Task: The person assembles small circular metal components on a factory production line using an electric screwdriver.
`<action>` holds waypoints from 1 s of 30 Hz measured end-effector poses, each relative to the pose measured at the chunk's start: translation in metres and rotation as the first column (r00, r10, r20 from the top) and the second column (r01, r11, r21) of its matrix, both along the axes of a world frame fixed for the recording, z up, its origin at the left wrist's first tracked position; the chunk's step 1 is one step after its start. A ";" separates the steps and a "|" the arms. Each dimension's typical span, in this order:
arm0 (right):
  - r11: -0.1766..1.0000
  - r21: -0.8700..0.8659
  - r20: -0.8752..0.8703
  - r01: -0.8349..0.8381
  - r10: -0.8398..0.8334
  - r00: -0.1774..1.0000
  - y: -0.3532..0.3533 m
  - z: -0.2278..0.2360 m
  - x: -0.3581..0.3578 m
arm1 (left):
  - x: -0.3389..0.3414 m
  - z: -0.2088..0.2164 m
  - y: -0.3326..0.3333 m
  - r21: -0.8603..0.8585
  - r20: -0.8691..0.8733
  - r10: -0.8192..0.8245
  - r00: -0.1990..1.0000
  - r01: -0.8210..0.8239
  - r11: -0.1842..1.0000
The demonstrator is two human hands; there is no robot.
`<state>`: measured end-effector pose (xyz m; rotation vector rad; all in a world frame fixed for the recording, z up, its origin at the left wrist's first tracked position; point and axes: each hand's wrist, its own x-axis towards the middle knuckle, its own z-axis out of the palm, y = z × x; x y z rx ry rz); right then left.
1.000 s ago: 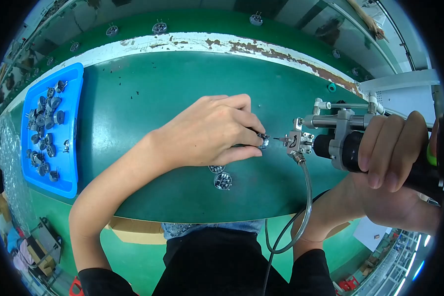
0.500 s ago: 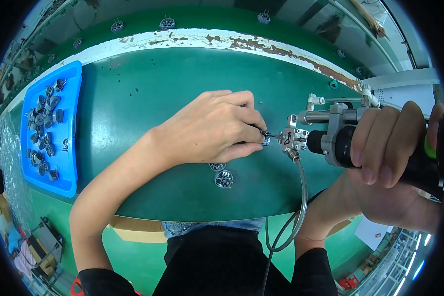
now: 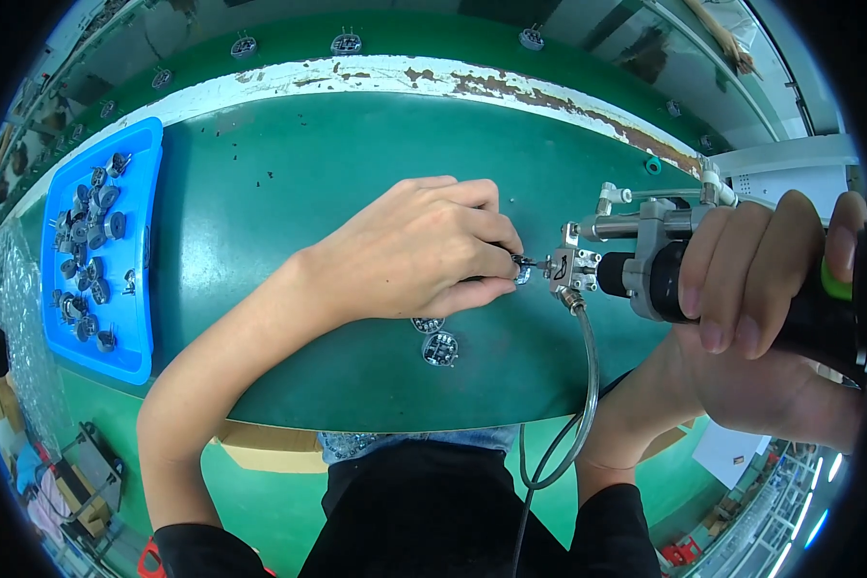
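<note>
My left hand (image 3: 432,249) is closed on a small round metal part (image 3: 523,275), only its edge showing at the fingertips. My right hand (image 3: 747,275) wraps round a black power screwdriver (image 3: 615,275) with a metal feed head and a clear hose (image 3: 592,361). The screwdriver's tip points left and meets the part, or comes very close to it; the exact contact is too small to tell. On the green table (image 3: 337,376), just below my left hand, lie two more round parts, one whole (image 3: 440,349) and one partly hidden (image 3: 428,326) by the hand.
At the left stands a blue tray (image 3: 146,289) holding several round grey parts (image 3: 96,231). Past a chipped white ledge (image 3: 385,72) runs a green belt (image 3: 433,34) carrying spaced-out round parts (image 3: 346,42). Tiny dark bits (image 3: 265,178) and a green ring (image 3: 653,166) lie on the table.
The parts on the far belt have shifted to the right. My right-hand fingers have moved slightly on the screwdriver; my left hand and its part stay almost in place.
</note>
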<state>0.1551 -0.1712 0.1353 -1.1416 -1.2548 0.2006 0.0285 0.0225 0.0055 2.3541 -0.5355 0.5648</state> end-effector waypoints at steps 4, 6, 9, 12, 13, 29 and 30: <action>1.000 0.007 0.004 0.008 -0.008 1.000 0.004 0.000 -0.003 | 0.000 0.000 0.000 0.011 0.003 0.009 1.000 -0.009 1.000; 1.000 0.011 0.007 0.013 -0.013 1.000 0.011 -0.001 -0.011 | 0.000 0.001 0.000 0.013 0.007 0.008 1.000 -0.008 1.000; 1.000 0.018 0.012 0.024 -0.024 1.000 0.020 -0.001 -0.017 | 0.001 0.004 0.001 0.084 -0.008 0.004 1.000 -0.004 0.996; 0.999 0.027 0.015 0.030 -0.030 0.999 0.026 -0.001 -0.019 | 0.000 0.004 0.000 0.100 -0.023 0.009 1.000 -0.007 0.995; 0.999 0.028 0.016 0.032 -0.033 0.999 0.023 0.000 -0.015 | 0.000 0.004 0.000 0.102 -0.019 0.013 1.000 -0.011 0.995; 0.994 0.054 0.037 0.096 -0.098 0.994 -0.026 0.015 0.015 | 0.009 -0.003 -0.005 -0.181 -0.177 0.002 0.984 -0.035 0.983; 0.996 -0.077 0.124 -0.040 0.050 0.991 -0.033 0.025 0.028 | 0.008 -0.003 -0.003 -0.180 -0.178 0.003 0.984 -0.036 0.983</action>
